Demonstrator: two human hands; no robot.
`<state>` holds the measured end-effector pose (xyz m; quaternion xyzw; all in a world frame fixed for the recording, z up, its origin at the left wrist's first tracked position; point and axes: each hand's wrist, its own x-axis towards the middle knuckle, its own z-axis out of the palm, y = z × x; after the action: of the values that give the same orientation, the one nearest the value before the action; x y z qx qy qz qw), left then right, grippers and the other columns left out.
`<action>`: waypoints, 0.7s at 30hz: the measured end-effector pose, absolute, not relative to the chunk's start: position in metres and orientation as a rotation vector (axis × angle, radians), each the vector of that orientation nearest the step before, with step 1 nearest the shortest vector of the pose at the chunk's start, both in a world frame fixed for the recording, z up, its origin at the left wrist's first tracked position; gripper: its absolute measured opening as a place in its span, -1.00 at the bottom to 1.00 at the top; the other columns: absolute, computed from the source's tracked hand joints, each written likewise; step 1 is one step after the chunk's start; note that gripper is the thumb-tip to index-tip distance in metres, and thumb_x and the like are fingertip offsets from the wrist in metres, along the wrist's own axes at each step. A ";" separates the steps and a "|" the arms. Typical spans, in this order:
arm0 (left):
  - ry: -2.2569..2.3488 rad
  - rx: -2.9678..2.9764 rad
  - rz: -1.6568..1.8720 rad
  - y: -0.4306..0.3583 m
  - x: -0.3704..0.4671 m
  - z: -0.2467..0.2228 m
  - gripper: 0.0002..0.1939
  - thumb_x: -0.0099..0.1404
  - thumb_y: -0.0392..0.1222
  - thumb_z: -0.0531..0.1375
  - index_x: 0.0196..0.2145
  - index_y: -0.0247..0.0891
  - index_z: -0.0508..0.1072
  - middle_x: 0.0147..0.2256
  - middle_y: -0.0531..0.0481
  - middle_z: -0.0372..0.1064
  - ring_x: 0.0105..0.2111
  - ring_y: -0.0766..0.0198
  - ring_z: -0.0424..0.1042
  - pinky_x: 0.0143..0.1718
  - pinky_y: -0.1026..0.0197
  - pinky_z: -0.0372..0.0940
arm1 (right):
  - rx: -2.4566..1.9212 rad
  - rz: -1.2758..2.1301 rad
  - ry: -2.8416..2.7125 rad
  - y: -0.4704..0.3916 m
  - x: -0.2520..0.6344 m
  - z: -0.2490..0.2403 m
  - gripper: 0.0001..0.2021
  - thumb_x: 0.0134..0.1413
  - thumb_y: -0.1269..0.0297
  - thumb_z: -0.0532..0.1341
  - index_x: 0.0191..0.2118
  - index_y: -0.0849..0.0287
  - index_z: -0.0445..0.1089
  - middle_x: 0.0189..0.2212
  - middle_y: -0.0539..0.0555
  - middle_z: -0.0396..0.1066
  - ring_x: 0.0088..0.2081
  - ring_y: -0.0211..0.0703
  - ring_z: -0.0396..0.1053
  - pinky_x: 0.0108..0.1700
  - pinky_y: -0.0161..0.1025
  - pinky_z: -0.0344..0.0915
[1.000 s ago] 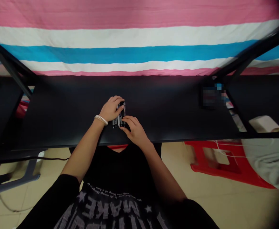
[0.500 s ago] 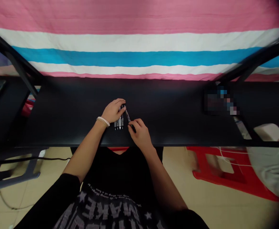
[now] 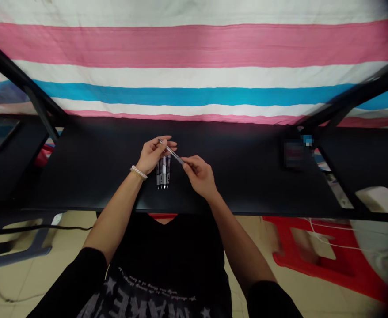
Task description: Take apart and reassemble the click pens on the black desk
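A slim pen point(image 3: 173, 153) with a clear and grey barrel slants between my two hands, lifted off the black table. My left hand point(image 3: 154, 153), with a white beaded bracelet at the wrist, pinches its upper end between thumb and fingers. Its lower end sits in the closed fingers of my right hand point(image 3: 199, 176). Several similar pens point(image 3: 163, 172) lie side by side on the table just below my left hand, tips toward me. My left fingers partly hide their far ends.
The black table point(image 3: 240, 176) runs across, with a striped curtain point(image 3: 194, 48) behind it. Dark metal bars point(image 3: 43, 112) slope up at both sides. A blurred-out dark object point(image 3: 293, 152) and a white box point(image 3: 379, 198) are at the right. A red stool point(image 3: 300, 260) stands below.
The single pen has been raised from the table and tilted across, now held by both hands. My left hand has moved off the row of pens. The camera view has shifted slightly.
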<state>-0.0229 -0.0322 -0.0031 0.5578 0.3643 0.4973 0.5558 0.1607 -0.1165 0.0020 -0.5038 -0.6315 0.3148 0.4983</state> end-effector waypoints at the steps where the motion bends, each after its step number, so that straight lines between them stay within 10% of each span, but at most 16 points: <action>1: 0.835 1.247 1.177 -0.030 -0.021 0.002 -0.63 0.38 0.10 0.17 -0.06 -0.24 0.44 -0.11 -0.21 0.54 -0.11 0.11 0.57 -0.04 -0.02 0.48 | -1.191 0.787 -1.512 -0.108 0.159 0.004 -0.75 0.21 0.10 0.23 -0.15 0.14 0.52 -0.30 0.08 0.44 -0.34 -0.20 0.41 -0.31 -0.21 0.40; 7: 0.894 0.852 1.464 -0.012 -0.011 0.007 -0.73 0.30 -0.01 0.30 -0.16 -0.24 0.50 -0.14 -0.13 0.55 -0.12 0.15 0.56 -0.04 0.08 0.46 | -1.106 1.130 -1.319 -0.060 0.142 -0.003 -0.55 0.20 -0.15 0.16 -0.28 0.20 0.49 -0.57 -0.02 0.41 -0.65 -0.36 0.27 -0.64 -0.38 0.18; 16: 0.837 0.559 1.646 -0.002 -0.013 -0.015 -0.82 0.19 -0.15 0.40 -0.31 -0.29 0.55 -0.31 -0.08 0.54 -0.25 0.21 0.57 -0.10 0.13 0.45 | -1.057 0.794 -1.346 -0.037 0.129 -0.025 -0.83 0.11 0.21 0.29 -0.20 0.07 0.59 -0.25 0.07 0.54 -0.25 -0.18 0.51 -0.17 -0.19 0.47; 21: 0.835 0.538 1.665 0.001 -0.013 -0.015 -0.82 0.21 -0.14 0.39 -0.30 -0.28 0.55 -0.27 -0.09 0.55 -0.21 0.21 0.57 -0.10 0.14 0.44 | -1.128 0.915 -1.252 -0.035 0.131 -0.026 -0.79 0.13 0.11 0.29 -0.20 0.07 0.58 -0.32 0.07 0.52 -0.31 -0.18 0.50 -0.27 -0.20 0.49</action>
<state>-0.0128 0.0007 -0.0150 0.2288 0.3550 0.7082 0.5657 0.1314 -0.0354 -0.0261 -0.4815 -0.5346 0.3904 0.5744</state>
